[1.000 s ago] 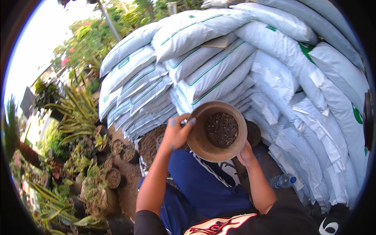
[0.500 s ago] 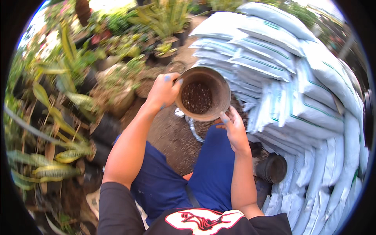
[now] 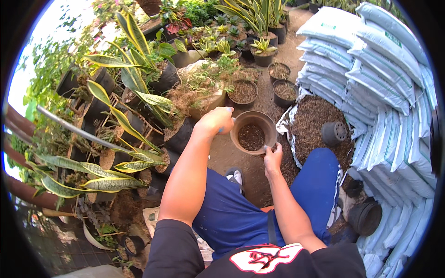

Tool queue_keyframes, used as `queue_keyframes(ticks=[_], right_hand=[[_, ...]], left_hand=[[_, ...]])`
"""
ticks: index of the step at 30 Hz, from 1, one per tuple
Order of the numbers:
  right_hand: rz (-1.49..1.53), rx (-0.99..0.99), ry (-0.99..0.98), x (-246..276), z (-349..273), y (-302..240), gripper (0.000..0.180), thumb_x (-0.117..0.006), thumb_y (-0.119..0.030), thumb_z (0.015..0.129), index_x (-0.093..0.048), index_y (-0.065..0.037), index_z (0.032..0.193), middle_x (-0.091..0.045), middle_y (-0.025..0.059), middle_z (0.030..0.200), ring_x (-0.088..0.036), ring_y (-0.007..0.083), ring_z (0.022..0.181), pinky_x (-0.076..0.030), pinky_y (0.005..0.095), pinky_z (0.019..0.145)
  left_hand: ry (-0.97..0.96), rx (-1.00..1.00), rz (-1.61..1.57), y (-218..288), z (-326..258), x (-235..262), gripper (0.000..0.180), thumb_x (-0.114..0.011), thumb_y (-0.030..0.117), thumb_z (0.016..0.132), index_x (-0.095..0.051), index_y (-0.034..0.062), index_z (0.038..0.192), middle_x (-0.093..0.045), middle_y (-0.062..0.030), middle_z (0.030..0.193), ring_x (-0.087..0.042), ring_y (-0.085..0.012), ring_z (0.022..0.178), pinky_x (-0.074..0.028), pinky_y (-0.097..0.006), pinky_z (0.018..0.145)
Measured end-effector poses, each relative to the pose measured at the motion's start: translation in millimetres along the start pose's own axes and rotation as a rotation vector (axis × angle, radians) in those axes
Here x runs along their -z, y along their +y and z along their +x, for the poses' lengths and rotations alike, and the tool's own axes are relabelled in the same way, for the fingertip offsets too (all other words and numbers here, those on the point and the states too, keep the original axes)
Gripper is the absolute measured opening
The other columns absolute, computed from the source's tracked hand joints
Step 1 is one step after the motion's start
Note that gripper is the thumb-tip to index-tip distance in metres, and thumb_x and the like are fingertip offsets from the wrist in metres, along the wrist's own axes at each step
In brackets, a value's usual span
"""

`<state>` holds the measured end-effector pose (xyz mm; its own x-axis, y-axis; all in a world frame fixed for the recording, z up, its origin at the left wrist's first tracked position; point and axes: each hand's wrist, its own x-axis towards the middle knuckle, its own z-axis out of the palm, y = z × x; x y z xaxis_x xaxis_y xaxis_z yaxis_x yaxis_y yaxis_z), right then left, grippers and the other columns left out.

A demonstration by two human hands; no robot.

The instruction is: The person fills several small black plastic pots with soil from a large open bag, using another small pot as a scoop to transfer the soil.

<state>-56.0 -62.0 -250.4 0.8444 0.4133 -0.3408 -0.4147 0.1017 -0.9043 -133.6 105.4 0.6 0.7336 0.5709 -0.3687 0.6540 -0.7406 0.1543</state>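
Both hands hold a round brown plant pot (image 3: 271, 134) in front of my knees, its mouth turned up toward me. Dark soil mix (image 3: 251, 137) covers its bottom. My left hand (image 3: 215, 121) is closed on the rim at the left. My right hand (image 3: 273, 157) grips the rim at the lower right, thumb on the edge. Just past the pot stand soil-filled black pots (image 3: 242, 92). To its right, a heap of brown potting mix (image 3: 315, 123) lies on an opened white sack, with a small black pot (image 3: 333, 133) tipped on it.
Stacked pale blue sacks (image 3: 384, 125) rise along the right. Potted snake plants (image 3: 134, 78) crowd the left, where a grey pipe (image 3: 76, 128) slants across. Empty black pots (image 3: 365, 217) lie by my right leg. Smaller potted plants (image 3: 263, 50) line the far side.
My view has swung left, so the sacks sit farther right and the potting mix heap shows. Both hands still hold the pot, now lower and farther from me.
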Motion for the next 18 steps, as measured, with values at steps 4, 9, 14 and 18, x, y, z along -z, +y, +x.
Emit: queue_keyframes(ticks=[4,9,14,18], right_hand=[[-0.137,0.003,0.097,22.0,16.4,51.6,0.043,-0.061,-0.005,0.097,-0.046,-0.002,0.137,-0.065,0.0118,0.109,-0.066,0.0182,0.092,-0.057,0.0331,0.074],[0.043,-0.183,-0.027,23.9,15.9,46.6,0.051,-0.062,-0.001,0.096,-0.039,-0.002,0.142,-0.063,0.0145,0.113,-0.067,0.0220,0.096,-0.059,0.0352,0.081],[-0.010,-0.281,-0.018,40.9,22.9,45.7,0.048,-0.061,-0.002,0.097,-0.043,-0.002,0.141,-0.065,0.0151,0.112,-0.070,0.0228,0.093,-0.059,0.0333,0.078],[-0.025,-0.226,0.000,68.4,26.5,19.5,0.038,-0.063,-0.004,0.097,-0.050,-0.001,0.133,-0.067,0.0141,0.110,-0.070,0.0187,0.090,-0.058,0.0296,0.075]], left_hand=[[-0.082,-0.133,-0.022,-5.7,9.7,-12.6,0.049,-0.049,0.015,0.098,-0.053,0.0052,0.147,-0.062,-0.0218,0.139,-0.057,-0.0359,0.130,-0.045,-0.042,0.111],[-0.156,-0.227,0.007,6.8,28.3,-14.9,0.050,-0.047,0.013,0.098,-0.052,0.0065,0.147,-0.062,-0.0228,0.138,-0.058,-0.0359,0.130,-0.045,-0.042,0.110],[-0.205,-0.316,0.065,30.1,54.9,-15.3,0.050,-0.050,0.013,0.097,-0.052,0.0065,0.147,-0.065,-0.0228,0.133,-0.062,-0.0348,0.125,-0.048,-0.041,0.108],[-0.220,-0.431,0.028,54.5,66.5,-20.6,0.050,-0.053,0.014,0.096,-0.054,0.0054,0.145,-0.068,-0.0232,0.128,-0.065,-0.0339,0.121,-0.050,-0.041,0.104]])
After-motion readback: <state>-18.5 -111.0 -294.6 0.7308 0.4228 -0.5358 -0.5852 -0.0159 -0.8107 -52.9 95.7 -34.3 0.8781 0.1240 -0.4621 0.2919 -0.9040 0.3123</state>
